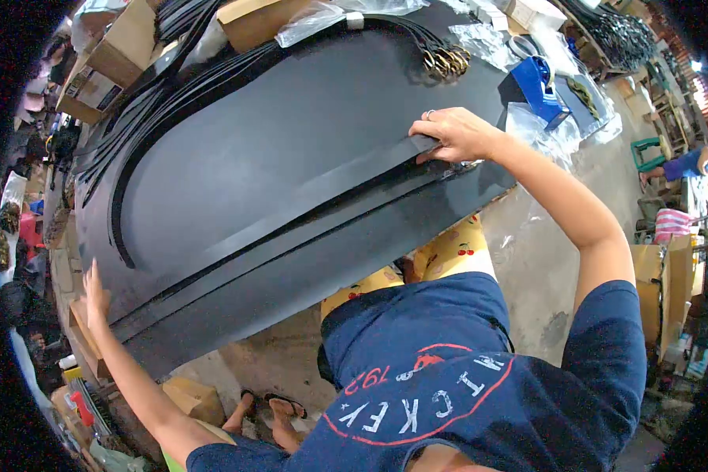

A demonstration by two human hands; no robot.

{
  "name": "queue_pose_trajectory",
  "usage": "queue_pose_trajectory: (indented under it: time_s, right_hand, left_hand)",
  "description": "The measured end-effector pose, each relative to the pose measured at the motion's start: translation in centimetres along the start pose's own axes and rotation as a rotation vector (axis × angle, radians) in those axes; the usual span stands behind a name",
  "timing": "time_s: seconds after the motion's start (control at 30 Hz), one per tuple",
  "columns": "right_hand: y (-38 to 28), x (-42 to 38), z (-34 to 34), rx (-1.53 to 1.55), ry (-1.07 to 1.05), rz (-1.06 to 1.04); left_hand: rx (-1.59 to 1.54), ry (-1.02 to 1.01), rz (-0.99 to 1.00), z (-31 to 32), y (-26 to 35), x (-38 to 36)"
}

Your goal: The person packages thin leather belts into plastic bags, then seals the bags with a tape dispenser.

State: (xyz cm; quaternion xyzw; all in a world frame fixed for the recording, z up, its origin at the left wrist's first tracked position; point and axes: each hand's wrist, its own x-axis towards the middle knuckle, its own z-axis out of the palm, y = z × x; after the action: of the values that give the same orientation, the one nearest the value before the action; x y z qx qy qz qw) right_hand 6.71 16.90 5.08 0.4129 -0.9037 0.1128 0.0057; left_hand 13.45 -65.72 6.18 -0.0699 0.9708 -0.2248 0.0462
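Note:
My right hand (452,135) is closed around the near-right end of a long, wide black strap (322,187), lifting that end a little off the dark tabletop. From there the strap runs diagonally down to the far left side of the table. Another long dark strip (291,245) lies flat alongside it, closer to my body, and a small shiny piece shows at its right end under my hand. My left hand (96,297) is at the table's left edge, fingers stretched out, beside the strap's other end.
Across the back of the dark table (236,173) curves a bundle of black belts (173,98) with brass-coloured buckles (447,63). A blue tape dispenser (541,93) and plastic bags stand at right. Cardboard boxes (122,51) crowd the back left. A person's sandalled feet (283,409) show below.

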Motion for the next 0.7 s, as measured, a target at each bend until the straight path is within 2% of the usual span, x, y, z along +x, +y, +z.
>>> queue_pose_trajectory:
  time_s: [0.03,0.07,0.1,0.13,0.2,0.3,0.37,0.4,0.5,0.6,0.67,0.7]
  right_hand:
    - [0.0,0.1,-0.1,-0.019,0.009,-0.025]
    - [-0.1,0.1,-0.2,-0.023,0.008,-0.022]
    - [-0.3,0.2,-0.2,-0.047,-0.008,-0.004]
    - [-0.4,0.2,-0.1,-0.069,-0.021,0.015]
    - [-0.8,0.2,-0.3,-0.039,-0.006,0.030]
    - [-0.9,-0.1,-0.2,-0.006,0.037,0.035]
    - [-0.7,-0.6,-0.3,-0.005,0.077,0.031]
    - [-0.6,-0.8,-0.4,-0.004,0.099,0.027]
    - [-1.0,-2.2,-1.9,0.037,0.115,0.077]
    - [-0.2,-4.3,-2.5,0.093,0.146,0.130]
    - [0.5,-5.4,-1.7,0.268,0.245,0.171]
    - [0.2,-5.5,-1.4,0.314,0.338,0.166]
  left_hand:
    - [-0.135,0.141,0.021,-2.3,4.3,0.7]
    - [-0.275,0.256,0.062,-7.5,10.8,0.3]
    - [-0.507,0.373,0.214,-12.1,17.0,-0.8]
    - [-0.638,0.445,0.316,-14.2,21.9,-1.6]
    - [-0.794,0.385,0.510,-19.2,31.1,-3.9]
    - [-0.976,0.376,0.926,-22.3,42.1,-5.6]
    - [-1.026,0.417,1.002,-22.9,48.5,-6.1]
    - [-1.064,0.453,1.012,-22.7,51.3,-6.1]
    - [-1.164,0.375,1.002,-23.2,55.9,-5.7]
    - [-1.236,0.336,0.913,-23.5,57.0,-5.2]
    - [-1.227,0.378,0.911,-23.5,57.2,-4.5]
    - [-1.245,0.298,0.881,-23.8,57.1,-4.2]
